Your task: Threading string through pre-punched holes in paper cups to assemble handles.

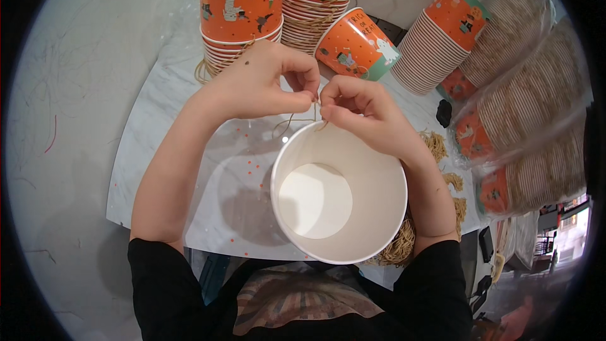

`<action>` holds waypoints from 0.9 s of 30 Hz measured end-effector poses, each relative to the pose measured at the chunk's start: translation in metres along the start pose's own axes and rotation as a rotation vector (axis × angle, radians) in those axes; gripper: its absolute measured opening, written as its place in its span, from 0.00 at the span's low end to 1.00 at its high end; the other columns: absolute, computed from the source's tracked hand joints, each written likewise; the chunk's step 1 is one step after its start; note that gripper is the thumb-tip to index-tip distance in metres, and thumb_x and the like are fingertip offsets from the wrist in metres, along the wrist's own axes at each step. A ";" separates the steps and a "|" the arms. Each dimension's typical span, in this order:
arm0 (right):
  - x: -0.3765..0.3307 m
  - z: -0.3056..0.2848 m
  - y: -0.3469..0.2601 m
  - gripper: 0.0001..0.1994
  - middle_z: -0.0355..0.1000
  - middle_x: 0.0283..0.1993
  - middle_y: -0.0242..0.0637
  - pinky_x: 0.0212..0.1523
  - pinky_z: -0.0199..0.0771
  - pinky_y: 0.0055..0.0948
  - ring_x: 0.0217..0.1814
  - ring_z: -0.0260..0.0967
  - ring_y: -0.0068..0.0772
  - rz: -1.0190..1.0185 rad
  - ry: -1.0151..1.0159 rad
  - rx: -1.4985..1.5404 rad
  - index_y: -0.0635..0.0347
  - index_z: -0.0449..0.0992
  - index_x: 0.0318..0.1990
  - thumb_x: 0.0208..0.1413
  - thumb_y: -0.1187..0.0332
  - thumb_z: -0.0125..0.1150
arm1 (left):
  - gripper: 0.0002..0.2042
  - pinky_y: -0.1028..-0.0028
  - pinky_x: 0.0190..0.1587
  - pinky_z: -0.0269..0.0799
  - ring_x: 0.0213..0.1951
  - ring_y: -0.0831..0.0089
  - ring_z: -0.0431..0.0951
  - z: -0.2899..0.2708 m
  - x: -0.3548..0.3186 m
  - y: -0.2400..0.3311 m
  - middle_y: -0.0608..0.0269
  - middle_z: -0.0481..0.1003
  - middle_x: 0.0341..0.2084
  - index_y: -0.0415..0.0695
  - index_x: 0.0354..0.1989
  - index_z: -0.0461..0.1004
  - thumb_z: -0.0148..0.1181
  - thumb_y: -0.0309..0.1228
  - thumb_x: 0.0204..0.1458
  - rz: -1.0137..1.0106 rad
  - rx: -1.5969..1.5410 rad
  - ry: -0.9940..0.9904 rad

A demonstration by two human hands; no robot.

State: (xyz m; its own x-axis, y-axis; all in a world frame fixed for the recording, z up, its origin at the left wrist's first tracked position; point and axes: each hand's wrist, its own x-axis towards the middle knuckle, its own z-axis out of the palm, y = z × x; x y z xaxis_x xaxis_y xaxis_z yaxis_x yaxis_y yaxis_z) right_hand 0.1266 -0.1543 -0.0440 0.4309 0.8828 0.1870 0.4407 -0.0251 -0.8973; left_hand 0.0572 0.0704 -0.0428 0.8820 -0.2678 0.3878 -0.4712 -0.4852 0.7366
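Observation:
A large paper cup with a white inside stands upright close to me, its mouth facing up. Just above its far rim, my left hand and my right hand meet. Both pinch a thin tan string between thumb and fingers. The string loops down to the cup's rim. My right forearm runs along the cup's right side.
Stacks of orange printed paper cups stand at the back of the white marble table. One cup lies on its side. More stacks lie tilted on the right, some in clear plastic sleeves. Bundles of tan string lie beside the cup.

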 end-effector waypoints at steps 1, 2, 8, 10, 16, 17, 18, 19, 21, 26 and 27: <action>0.000 0.000 0.001 0.06 0.72 0.34 0.24 0.35 0.68 0.16 0.34 0.68 0.10 0.063 0.020 0.099 0.63 0.75 0.38 0.64 0.69 0.60 | 0.06 0.75 0.33 0.75 0.31 0.79 0.80 0.000 0.000 0.002 0.68 0.79 0.24 0.39 0.29 0.77 0.64 0.28 0.45 -0.001 0.001 -0.001; 0.001 0.000 0.001 0.07 0.73 0.35 0.25 0.34 0.68 0.15 0.34 0.69 0.10 0.126 0.039 0.197 0.62 0.75 0.39 0.65 0.67 0.61 | 0.04 0.75 0.38 0.75 0.35 0.77 0.80 -0.001 -0.001 0.005 0.67 0.80 0.27 0.38 0.29 0.77 0.64 0.25 0.46 0.019 0.015 0.039; 0.006 -0.006 0.005 0.11 0.76 0.35 0.27 0.30 0.69 0.13 0.32 0.72 0.12 0.225 0.124 0.400 0.58 0.76 0.42 0.65 0.60 0.64 | 0.04 0.72 0.46 0.76 0.41 0.71 0.80 0.011 0.005 0.004 0.65 0.81 0.35 0.39 0.34 0.79 0.65 0.21 0.49 0.303 0.185 0.191; 0.005 -0.008 0.003 0.11 0.76 0.35 0.26 0.31 0.70 0.13 0.32 0.72 0.12 0.240 0.132 0.425 0.58 0.77 0.42 0.64 0.60 0.65 | 0.05 0.71 0.46 0.76 0.41 0.70 0.81 0.011 0.005 0.004 0.64 0.81 0.35 0.39 0.35 0.79 0.64 0.20 0.49 0.327 0.207 0.203; 0.008 -0.011 0.011 0.08 0.75 0.34 0.25 0.31 0.71 0.14 0.33 0.72 0.12 0.281 0.107 0.520 0.57 0.77 0.40 0.62 0.64 0.66 | 0.06 0.72 0.46 0.77 0.41 0.70 0.81 0.009 0.005 0.007 0.63 0.81 0.35 0.39 0.36 0.78 0.64 0.19 0.50 0.257 0.143 0.198; 0.008 -0.011 0.011 0.07 0.75 0.34 0.25 0.31 0.72 0.14 0.32 0.71 0.13 0.296 0.096 0.539 0.56 0.77 0.39 0.62 0.65 0.66 | 0.06 0.71 0.46 0.76 0.39 0.69 0.81 0.008 0.004 0.007 0.63 0.81 0.34 0.39 0.36 0.78 0.64 0.20 0.49 0.246 0.147 0.191; 0.009 -0.011 0.011 0.07 0.75 0.34 0.25 0.31 0.72 0.14 0.32 0.71 0.13 0.296 0.096 0.540 0.56 0.77 0.39 0.62 0.65 0.66 | 0.06 0.70 0.45 0.75 0.38 0.69 0.81 0.008 0.004 0.007 0.64 0.81 0.33 0.40 0.36 0.78 0.64 0.20 0.49 0.236 0.151 0.185; 0.009 -0.011 0.011 0.06 0.74 0.33 0.25 0.31 0.72 0.14 0.31 0.71 0.13 0.306 0.095 0.584 0.56 0.77 0.39 0.61 0.66 0.66 | 0.06 0.70 0.45 0.75 0.38 0.69 0.81 0.008 0.004 0.007 0.64 0.81 0.33 0.40 0.36 0.78 0.64 0.20 0.49 0.236 0.150 0.185; 0.010 -0.011 0.013 0.05 0.74 0.32 0.25 0.31 0.72 0.15 0.31 0.70 0.13 0.317 0.096 0.627 0.56 0.77 0.39 0.61 0.67 0.66 | 0.05 0.68 0.45 0.72 0.36 0.67 0.80 0.008 0.005 0.010 0.63 0.80 0.31 0.40 0.34 0.77 0.64 0.21 0.49 0.325 0.274 0.187; 0.012 -0.011 0.024 0.04 0.74 0.31 0.25 0.30 0.73 0.15 0.29 0.71 0.13 0.413 0.074 0.718 0.56 0.78 0.38 0.61 0.68 0.65 | 0.07 0.67 0.44 0.70 0.35 0.66 0.80 0.016 0.006 0.008 0.62 0.78 0.29 0.40 0.33 0.73 0.62 0.20 0.46 0.267 0.325 0.267; 0.013 -0.011 0.027 0.04 0.74 0.31 0.25 0.30 0.73 0.15 0.29 0.71 0.13 0.413 0.075 0.718 0.56 0.78 0.38 0.61 0.68 0.65 | 0.08 0.67 0.43 0.71 0.35 0.65 0.80 0.017 0.005 0.008 0.62 0.78 0.28 0.40 0.34 0.72 0.61 0.19 0.45 0.223 0.367 0.293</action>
State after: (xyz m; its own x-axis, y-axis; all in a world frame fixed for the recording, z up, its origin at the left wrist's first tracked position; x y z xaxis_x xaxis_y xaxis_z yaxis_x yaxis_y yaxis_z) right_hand 0.1527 -0.1491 -0.0615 0.5100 0.8341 -0.2103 -0.3630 -0.0129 -0.9317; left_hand 0.0582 0.0513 -0.0443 0.7001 -0.1790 0.6912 -0.5741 -0.7167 0.3959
